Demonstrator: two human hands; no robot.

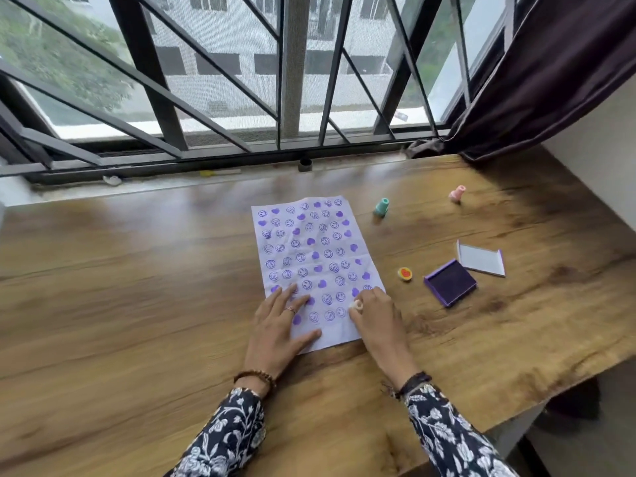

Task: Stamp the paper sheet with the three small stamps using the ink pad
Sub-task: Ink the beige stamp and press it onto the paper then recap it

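Note:
A white paper sheet [316,256] covered with purple smiley and heart prints lies on the wooden table [137,287]. My left hand [280,327] rests flat on the sheet's lower left, fingers spread. My right hand [373,316] grips a small white stamp [356,305] and holds it down on the sheet's lower right edge. A teal stamp [381,207] and a pink stamp [457,193] stand on the table to the right of the sheet. The open purple ink pad [450,282] sits further right, its lid [480,259] beside it.
A small yellow cap with a red heart [405,273] lies between the sheet and the ink pad. A barred window [241,98] runs along the table's far edge. A dark curtain [550,80] hangs at the right. The table's right edge drops off near the ink pad.

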